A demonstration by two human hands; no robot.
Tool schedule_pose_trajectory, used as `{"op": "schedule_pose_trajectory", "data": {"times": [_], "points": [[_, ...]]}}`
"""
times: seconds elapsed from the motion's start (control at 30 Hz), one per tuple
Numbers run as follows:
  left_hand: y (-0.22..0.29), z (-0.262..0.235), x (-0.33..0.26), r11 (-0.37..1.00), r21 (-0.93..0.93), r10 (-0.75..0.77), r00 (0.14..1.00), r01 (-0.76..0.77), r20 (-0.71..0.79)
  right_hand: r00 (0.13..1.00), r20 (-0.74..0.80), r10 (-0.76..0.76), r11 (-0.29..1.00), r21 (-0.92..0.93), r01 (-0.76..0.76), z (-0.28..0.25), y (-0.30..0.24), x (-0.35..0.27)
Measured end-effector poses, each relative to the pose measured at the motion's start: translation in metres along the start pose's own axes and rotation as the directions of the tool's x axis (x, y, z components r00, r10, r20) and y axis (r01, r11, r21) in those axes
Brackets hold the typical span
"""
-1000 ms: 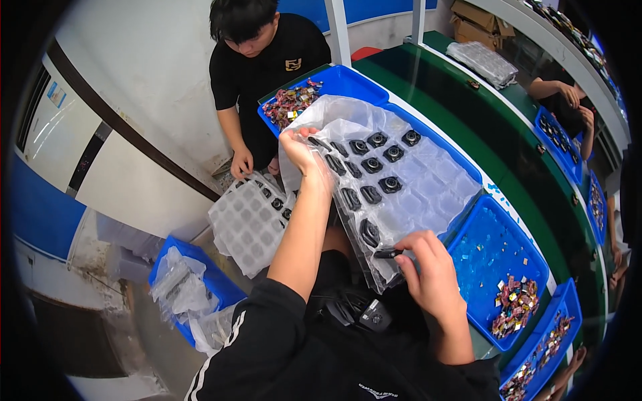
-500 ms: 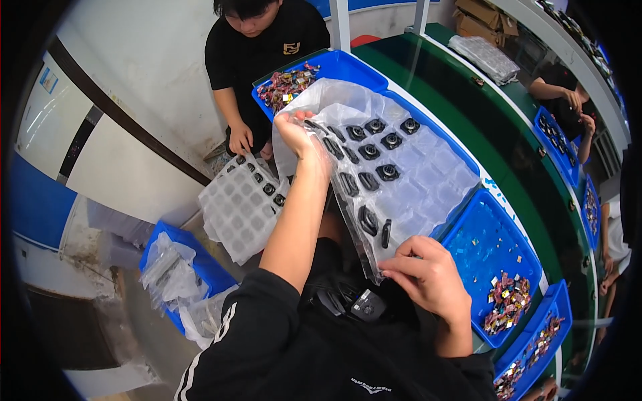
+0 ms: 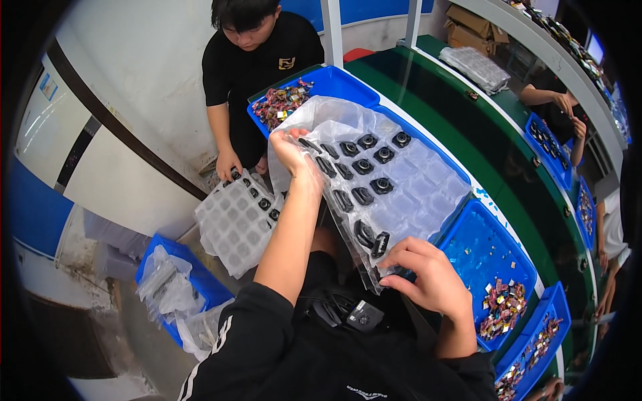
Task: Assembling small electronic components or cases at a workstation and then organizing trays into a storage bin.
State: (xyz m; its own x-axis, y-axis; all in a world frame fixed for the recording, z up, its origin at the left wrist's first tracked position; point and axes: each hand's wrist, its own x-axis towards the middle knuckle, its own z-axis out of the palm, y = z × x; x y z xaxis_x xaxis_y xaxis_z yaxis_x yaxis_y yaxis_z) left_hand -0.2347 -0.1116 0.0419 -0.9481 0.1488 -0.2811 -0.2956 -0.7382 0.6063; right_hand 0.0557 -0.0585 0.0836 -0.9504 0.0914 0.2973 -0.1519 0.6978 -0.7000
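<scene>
A clear plastic compartment tray point(image 3: 421, 180) lies tilted before me, with several black camera-like parts in its pockets along the left side. My left hand point(image 3: 294, 157) is closed on its far left edge, fingers curled over the rim. At the near corner, my right hand point(image 3: 428, 274) has its thumb and fingers closed about the tray's edge. Just beyond those fingertips, a black part point(image 3: 380, 244) sits tilted in its pocket, and another black part point(image 3: 364, 234) leans beside it. Thin translucent sheeting point(image 3: 334, 110) spreads under the tray's far end.
At far left a co-worker's hand point(image 3: 229, 164) touches another pocketed tray point(image 3: 234, 224). Blue bins with small colourful pieces stand at the back point(image 3: 348, 83) and right point(image 3: 461, 247). A blue crate point(image 3: 167, 247) with plastic wrap is at lower left. The green conveyor point(image 3: 508, 160) curves along the right.
The view has shifted slightly. The black part by my right fingertips now shows more of its face. My right fingers have spread a little, and the co-worker's hand has moved onto their tray.
</scene>
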Motion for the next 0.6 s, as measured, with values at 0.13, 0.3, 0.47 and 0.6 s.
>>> {"op": "schedule_pose_trajectory", "data": {"times": [0.13,0.3,0.47,0.6], "points": [[-0.009,0.0,0.003,0.995,-0.098,0.038,0.999,-0.035,0.032,0.99,0.078,0.121,0.991,-0.069,-0.115,0.004,-0.003,0.004],[-0.014,0.0,0.008,0.994,-0.067,0.088,0.996,-0.087,0.02,0.995,0.031,0.094,0.963,-0.257,-0.083,0.022,-0.002,0.003],[0.002,-0.011,0.006,0.992,0.087,0.078,0.979,-0.095,0.187,0.977,-0.197,0.08,0.997,0.008,-0.08,0.015,-0.001,0.002],[0.009,-0.015,0.0,0.976,0.177,0.075,0.959,-0.126,0.274,0.903,-0.336,0.266,0.896,0.432,-0.103,0.001,-0.003,0.008]]}}
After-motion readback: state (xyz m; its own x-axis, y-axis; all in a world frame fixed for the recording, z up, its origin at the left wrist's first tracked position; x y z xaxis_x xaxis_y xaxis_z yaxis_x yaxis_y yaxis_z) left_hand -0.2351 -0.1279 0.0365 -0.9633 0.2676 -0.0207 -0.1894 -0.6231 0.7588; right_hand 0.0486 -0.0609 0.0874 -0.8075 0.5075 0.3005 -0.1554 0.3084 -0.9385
